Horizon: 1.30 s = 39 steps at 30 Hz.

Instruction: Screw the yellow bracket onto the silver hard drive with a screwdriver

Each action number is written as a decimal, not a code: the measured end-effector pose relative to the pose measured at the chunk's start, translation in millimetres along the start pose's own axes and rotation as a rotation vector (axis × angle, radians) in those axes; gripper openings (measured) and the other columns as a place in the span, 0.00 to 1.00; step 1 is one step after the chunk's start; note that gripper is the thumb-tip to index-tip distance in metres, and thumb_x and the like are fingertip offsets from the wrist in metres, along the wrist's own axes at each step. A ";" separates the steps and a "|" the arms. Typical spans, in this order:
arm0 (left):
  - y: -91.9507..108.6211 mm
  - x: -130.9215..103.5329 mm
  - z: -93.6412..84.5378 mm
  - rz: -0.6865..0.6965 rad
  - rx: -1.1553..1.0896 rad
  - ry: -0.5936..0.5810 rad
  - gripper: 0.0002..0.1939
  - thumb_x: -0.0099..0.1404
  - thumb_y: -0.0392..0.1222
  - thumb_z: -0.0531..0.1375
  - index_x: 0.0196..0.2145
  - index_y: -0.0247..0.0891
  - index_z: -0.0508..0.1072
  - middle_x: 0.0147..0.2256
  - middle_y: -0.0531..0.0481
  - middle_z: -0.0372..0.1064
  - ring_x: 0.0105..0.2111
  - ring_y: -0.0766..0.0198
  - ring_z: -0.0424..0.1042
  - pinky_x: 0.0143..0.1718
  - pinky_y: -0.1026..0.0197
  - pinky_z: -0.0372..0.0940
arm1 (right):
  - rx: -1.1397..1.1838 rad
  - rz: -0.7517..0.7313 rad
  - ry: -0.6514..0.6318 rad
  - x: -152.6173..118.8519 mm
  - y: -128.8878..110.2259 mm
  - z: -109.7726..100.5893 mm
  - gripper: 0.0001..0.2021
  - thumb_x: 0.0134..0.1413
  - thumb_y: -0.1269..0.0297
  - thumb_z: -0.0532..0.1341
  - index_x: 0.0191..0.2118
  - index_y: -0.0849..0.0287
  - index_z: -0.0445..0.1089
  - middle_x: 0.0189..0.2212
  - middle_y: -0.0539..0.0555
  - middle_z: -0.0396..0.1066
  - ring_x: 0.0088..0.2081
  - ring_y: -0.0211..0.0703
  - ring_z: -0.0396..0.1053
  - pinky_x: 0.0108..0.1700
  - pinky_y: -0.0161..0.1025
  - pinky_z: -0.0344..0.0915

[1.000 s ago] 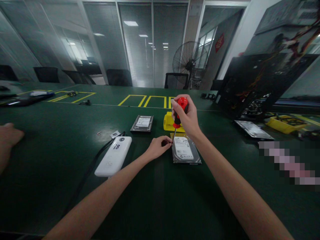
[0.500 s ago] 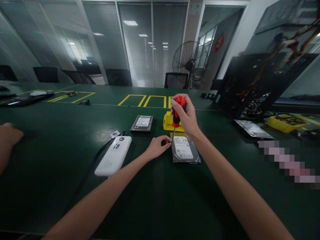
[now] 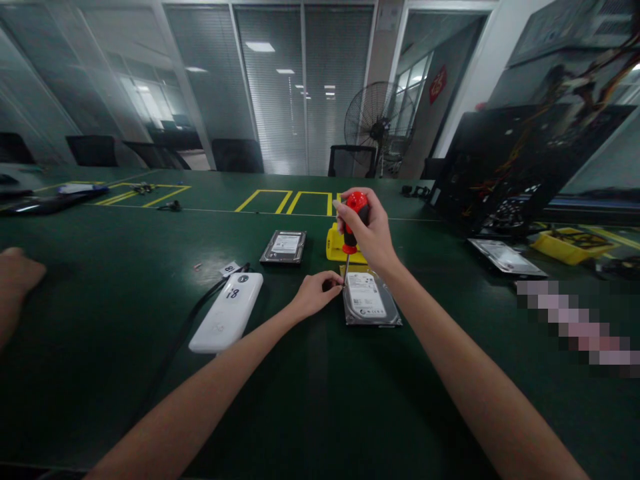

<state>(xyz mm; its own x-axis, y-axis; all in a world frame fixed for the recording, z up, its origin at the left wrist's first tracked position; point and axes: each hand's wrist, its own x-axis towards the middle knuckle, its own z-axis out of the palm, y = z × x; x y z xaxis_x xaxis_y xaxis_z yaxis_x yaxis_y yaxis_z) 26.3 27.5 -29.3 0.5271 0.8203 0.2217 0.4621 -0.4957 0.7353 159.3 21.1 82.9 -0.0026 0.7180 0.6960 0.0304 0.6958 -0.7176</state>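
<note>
Head view: the right hand (image 3: 373, 227) is wrapped firmly around the bulbous red-and-black handle of a screwdriver with a slim metal shaft (image 3: 357, 199), tip down and slightly tilted. The left hand (image 3: 314, 293) has thumb and forefinger brought nearly together beside that tip; whether anything is pinched between them is too small to tell. Both meet at the left edge of a flat silver hard drive with a white label (image 3: 367, 300), lying on the dark green table (image 3: 280, 413). The step in hand looks like screw work on that edge, in or out I cannot say; the next move calls for a well-seated tip and a steady drive. Just beyond stands a yellow plastic holder (image 3: 336, 244); to the left lie a second, dark-edged hard drive (image 3: 285, 247) and, nearer, a white rounded power bank (image 3: 227, 317).
</note>
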 end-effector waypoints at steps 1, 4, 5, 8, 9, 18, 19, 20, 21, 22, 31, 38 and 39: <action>-0.4 0.2 0.3 0.001 0.000 0.001 0.08 0.61 0.39 0.56 0.37 0.37 0.73 0.32 0.52 0.71 0.31 0.65 0.68 0.35 0.63 0.60 | -0.005 0.000 -0.002 0.0 0.2 -0.3 0.12 0.54 0.54 0.60 0.39 0.53 0.61 0.24 0.46 0.60 0.23 0.33 0.62 0.28 0.37 0.62; -1.9 0.9 1.1 0.001 0.004 0.005 0.08 0.62 0.40 0.56 0.37 0.37 0.73 0.31 0.52 0.71 0.32 0.64 0.68 0.35 0.63 0.60 | 0.004 0.008 0.004 0.0 0.4 -2.1 0.12 0.55 0.53 0.58 0.40 0.53 0.60 0.24 0.46 0.60 0.23 0.33 0.61 0.27 0.36 0.61; -2.6 1.1 1.2 0.002 0.008 0.005 0.09 0.62 0.40 0.56 0.37 0.37 0.73 0.31 0.52 0.71 0.32 0.64 0.68 0.35 0.63 0.60 | 0.017 0.012 0.008 0.0 0.6 -3.0 0.12 0.55 0.53 0.58 0.41 0.53 0.60 0.25 0.46 0.60 0.23 0.33 0.61 0.27 0.36 0.61; -4.5 1.6 1.5 0.005 0.018 0.005 0.09 0.62 0.41 0.56 0.37 0.37 0.74 0.31 0.52 0.70 0.32 0.64 0.68 0.36 0.63 0.60 | 0.062 0.031 0.019 0.6 2.5 -6.1 0.13 0.55 0.55 0.59 0.42 0.52 0.57 0.25 0.45 0.60 0.24 0.33 0.61 0.27 0.36 0.62; -5.1 1.7 1.7 0.006 0.020 0.004 0.09 0.62 0.41 0.56 0.37 0.37 0.74 0.30 0.52 0.70 0.32 0.64 0.68 0.36 0.63 0.60 | 0.074 0.036 0.022 1.1 3.6 -7.0 0.13 0.55 0.56 0.59 0.42 0.52 0.56 0.26 0.45 0.60 0.24 0.33 0.61 0.28 0.36 0.62; -5.0 1.7 2.0 0.015 0.049 0.002 0.10 0.62 0.41 0.55 0.38 0.38 0.74 0.32 0.52 0.71 0.32 0.64 0.69 0.37 0.62 0.61 | 0.045 0.080 0.059 4.7 -0.2 -8.4 0.14 0.51 0.57 0.62 0.41 0.55 0.63 0.30 0.48 0.64 0.29 0.33 0.67 0.34 0.36 0.67; -5.0 1.8 1.9 0.017 0.052 0.002 0.10 0.62 0.42 0.55 0.38 0.38 0.74 0.32 0.52 0.72 0.32 0.64 0.69 0.38 0.62 0.61 | 0.035 0.093 0.049 4.8 -2.1 -8.4 0.14 0.50 0.56 0.63 0.41 0.55 0.64 0.31 0.48 0.65 0.30 0.33 0.67 0.34 0.36 0.67; -5.0 1.9 1.8 0.019 0.058 0.000 0.10 0.62 0.42 0.55 0.38 0.38 0.74 0.32 0.52 0.72 0.32 0.64 0.69 0.38 0.62 0.61 | 0.028 0.106 0.041 4.9 -3.5 -8.6 0.15 0.50 0.55 0.63 0.42 0.55 0.65 0.32 0.48 0.65 0.31 0.34 0.67 0.35 0.36 0.67; -5.0 2.0 1.8 0.020 0.065 -0.003 0.10 0.63 0.42 0.55 0.38 0.38 0.74 0.33 0.52 0.72 0.33 0.64 0.69 0.38 0.63 0.61 | 0.028 0.121 0.030 4.9 -4.4 -8.9 0.16 0.50 0.54 0.63 0.43 0.54 0.66 0.33 0.48 0.66 0.31 0.34 0.67 0.35 0.36 0.68; -5.0 2.1 1.8 0.018 0.071 -0.004 0.10 0.63 0.42 0.55 0.38 0.38 0.74 0.33 0.52 0.72 0.33 0.64 0.69 0.38 0.63 0.61 | 0.038 0.137 0.020 5.0 -4.6 -9.4 0.17 0.50 0.53 0.62 0.44 0.53 0.66 0.33 0.49 0.66 0.32 0.34 0.67 0.36 0.36 0.68; -4.5 2.9 2.1 0.013 0.098 -0.010 0.10 0.63 0.41 0.55 0.38 0.38 0.74 0.32 0.52 0.72 0.33 0.63 0.70 0.38 0.62 0.62 | 0.068 0.110 0.005 6.0 4.2 -13.5 0.16 0.57 0.53 0.56 0.51 0.49 0.60 0.36 0.49 0.66 0.33 0.34 0.67 0.35 0.36 0.68; -2.1 1.5 0.8 0.013 0.064 -0.006 0.10 0.63 0.41 0.55 0.39 0.38 0.73 0.32 0.52 0.71 0.33 0.63 0.69 0.38 0.62 0.61 | 0.056 0.099 0.059 6.1 7.3 -12.6 0.20 0.49 0.55 0.64 0.46 0.50 0.58 0.31 0.47 0.63 0.30 0.35 0.66 0.34 0.38 0.67; -2.4 1.1 0.6 0.013 0.054 -0.001 0.10 0.63 0.41 0.55 0.39 0.38 0.73 0.32 0.52 0.71 0.33 0.64 0.69 0.38 0.62 0.61 | 0.053 0.105 0.067 6.1 8.2 -12.6 0.20 0.48 0.55 0.65 0.45 0.50 0.57 0.31 0.47 0.63 0.29 0.35 0.66 0.34 0.38 0.68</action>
<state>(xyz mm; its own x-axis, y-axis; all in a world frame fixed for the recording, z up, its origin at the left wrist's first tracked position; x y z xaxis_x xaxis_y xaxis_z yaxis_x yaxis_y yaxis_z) 26.2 29.3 -31.3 0.5343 0.8135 0.2299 0.4928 -0.5207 0.6971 172.2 31.0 81.5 0.0651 0.7853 0.6157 -0.0262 0.6182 -0.7856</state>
